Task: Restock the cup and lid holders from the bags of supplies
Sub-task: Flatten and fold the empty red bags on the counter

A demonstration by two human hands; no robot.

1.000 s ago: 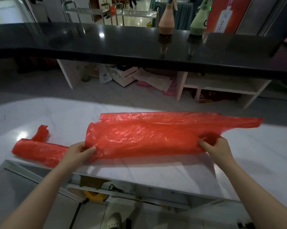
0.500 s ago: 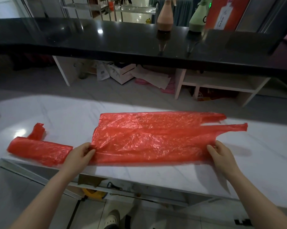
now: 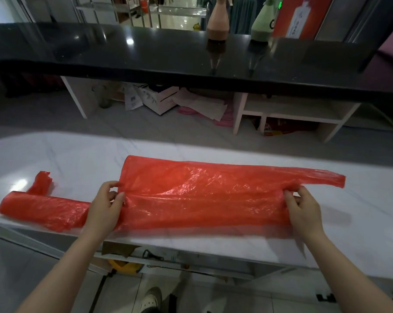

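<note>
Folded once more since a second ago: near long edge of the flat red thin-plastic carrier bag (image 3: 202, 195) lifted and brought up over the middle, handle straps no longer splayed but drawn into one strip trailing toward 3 o'clock. Lies lengthwise across the white marbled tabletop (image 3: 360, 233), long axis from 9 to 3 o'clock, near the front edge. Pinched at both ends of the fold line: left hand (image 3: 106, 206) at the closed end, thumb and fingers clamped on the plastic; right hand (image 3: 304, 207) at the handle end, fingers curled on the bunched film. Both grips equally near, the bag stretched between them. Flat, apparently empty. At 9 o'clock, touching the left wrist, a second red plastic bag rolled into a tube (image 3: 44, 210), contents not discernible. No cup or lid holders in view. Beyond, at 12 o'clock, a glossy black counter (image 3: 100, 53).
</note>
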